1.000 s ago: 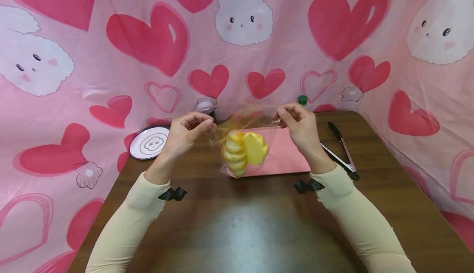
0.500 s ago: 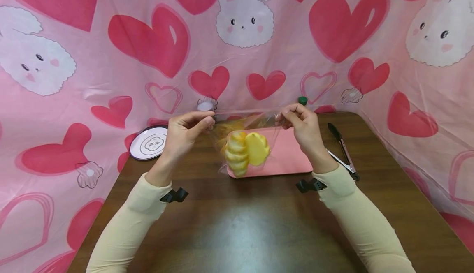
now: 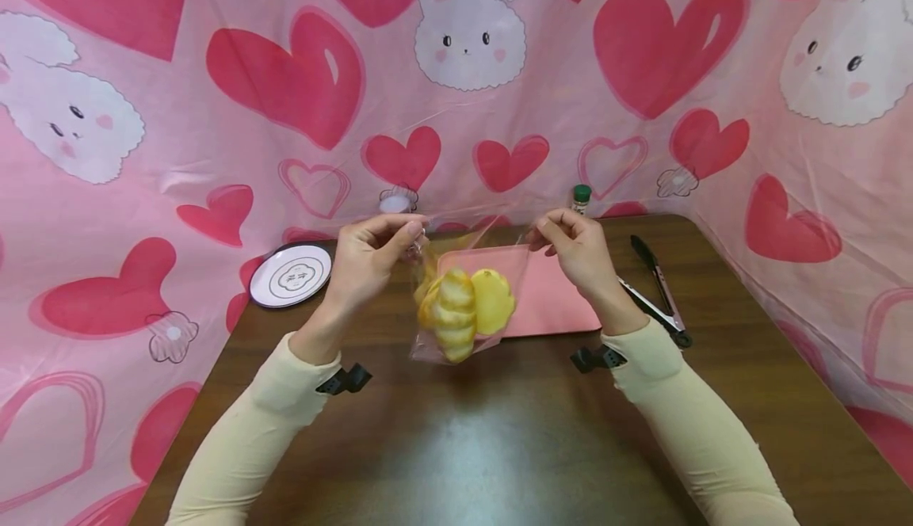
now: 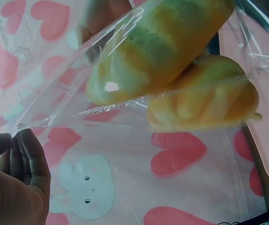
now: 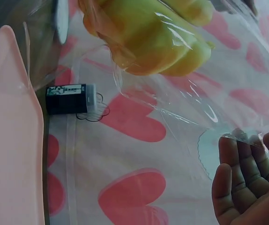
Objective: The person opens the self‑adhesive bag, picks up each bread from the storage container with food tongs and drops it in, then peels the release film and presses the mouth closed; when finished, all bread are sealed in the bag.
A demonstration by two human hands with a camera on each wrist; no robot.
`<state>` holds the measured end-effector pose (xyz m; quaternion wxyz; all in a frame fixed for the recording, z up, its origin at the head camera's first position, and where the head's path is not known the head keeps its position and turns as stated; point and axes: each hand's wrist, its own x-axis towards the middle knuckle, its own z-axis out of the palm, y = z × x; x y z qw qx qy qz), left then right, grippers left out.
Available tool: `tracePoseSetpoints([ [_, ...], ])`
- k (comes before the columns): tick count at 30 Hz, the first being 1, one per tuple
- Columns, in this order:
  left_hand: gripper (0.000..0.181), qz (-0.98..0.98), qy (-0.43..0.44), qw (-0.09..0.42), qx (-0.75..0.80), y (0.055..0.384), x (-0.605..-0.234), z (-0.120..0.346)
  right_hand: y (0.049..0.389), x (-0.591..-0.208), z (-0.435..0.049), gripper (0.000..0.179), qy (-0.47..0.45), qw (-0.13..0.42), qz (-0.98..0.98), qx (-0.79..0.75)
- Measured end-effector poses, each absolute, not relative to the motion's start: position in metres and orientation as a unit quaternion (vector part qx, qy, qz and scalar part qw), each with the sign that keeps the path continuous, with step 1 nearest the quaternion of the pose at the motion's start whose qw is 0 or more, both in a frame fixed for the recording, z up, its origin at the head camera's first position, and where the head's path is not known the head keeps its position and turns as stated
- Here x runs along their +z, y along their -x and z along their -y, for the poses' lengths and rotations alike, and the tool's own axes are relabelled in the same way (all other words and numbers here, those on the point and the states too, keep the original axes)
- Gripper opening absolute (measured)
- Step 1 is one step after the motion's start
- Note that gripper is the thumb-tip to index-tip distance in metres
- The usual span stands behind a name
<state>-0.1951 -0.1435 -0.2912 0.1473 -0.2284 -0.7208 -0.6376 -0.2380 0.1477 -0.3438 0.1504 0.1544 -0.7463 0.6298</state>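
Observation:
A clear plastic bag [image 3: 424,349] hangs between my hands, in front of the pink tray [image 3: 549,296]. Inside it are a ridged golden bread roll [image 3: 455,316] and a rounder yellow bread piece [image 3: 494,302]. My left hand [image 3: 364,264] pinches the bag's upper left corner between thumb and fingers. At the upper right corner, my right hand [image 3: 576,249] pinches the film the same way. The left wrist view shows the ridged roll [image 4: 158,51] close up, with film stretched toward the fingertips. In the right wrist view, film runs to the right hand [image 5: 247,187].
A white plate [image 3: 291,275] with a dark rim lies at the back left. Behind the bag stand a dark bottle with a white cap [image 3: 395,204] and a green-capped shaker [image 3: 581,196]. Tongs [image 3: 659,288] lie right of the tray on the wooden table [image 3: 456,439].
My left hand has shifted a little to the right, bringing the hands closer together. The bag and breads now hang slightly lower, and the bag's bottom has swung nearer to me.

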Motion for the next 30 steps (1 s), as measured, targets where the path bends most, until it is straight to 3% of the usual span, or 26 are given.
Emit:
tracePoseSetpoints([
  [6, 0.025, 0.729, 0.226, 0.168, -0.624, 0.192, -0.290, 0.138, 0.237, -0.345, -0.145, 0.025, -0.153, 0.174, 0.760, 0.607],
  [13, 0.023, 0.725, 0.193, 0.183, -0.636, 0.188, -0.292, 0.135, 0.227, -0.338, -0.138, 0.026, -0.155, 0.284, 0.759, 0.565],
  [18, 0.024, 0.721, 0.185, 0.187, -0.641, 0.187, -0.292, 0.135, 0.211, -0.330, -0.126, 0.021, -0.198, 0.327, 0.758, 0.529],
  [23, 0.016, 0.732, 0.204, 0.198, -0.619, 0.187, -0.292, 0.136, 0.198, -0.323, -0.112, 0.017, -0.267, 0.341, 0.750, 0.500],
  [30, 0.013, 0.738, 0.221, 0.190, -0.609, 0.187, -0.293, 0.135, 0.190, -0.317, -0.093, 0.015, -0.318, 0.315, 0.746, 0.494],
])
